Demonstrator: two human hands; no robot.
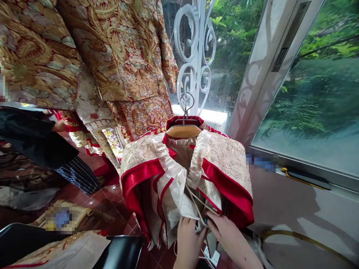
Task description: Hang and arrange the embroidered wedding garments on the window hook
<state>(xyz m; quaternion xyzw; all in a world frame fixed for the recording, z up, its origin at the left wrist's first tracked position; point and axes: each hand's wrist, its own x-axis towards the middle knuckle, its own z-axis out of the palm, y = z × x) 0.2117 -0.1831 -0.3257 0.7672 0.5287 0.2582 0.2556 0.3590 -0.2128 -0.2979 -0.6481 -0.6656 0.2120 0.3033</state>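
A cream garment (227,153) with gold embroidery, red satin trim and a gathered white collar hangs on a wooden hanger (183,131). Pale cords (194,201) run down from its front opening. At the bottom of that opening, my left hand (188,233) is closed on the cords beside the pale front panel. My right hand (221,228) faces it from the right, its fingers pinched together at the cords, close to the red-trimmed edge. Some fingertips are hidden by cloth and by the hands themselves.
Gold-and-red embroidered garments (126,56) hang at the upper left. A white scrolled iron post (199,56) stands by the window (314,108). Behind my hands is a white power strip (212,257). Another person (36,134) in dark clothes is at left, near a bamboo stool (89,213).
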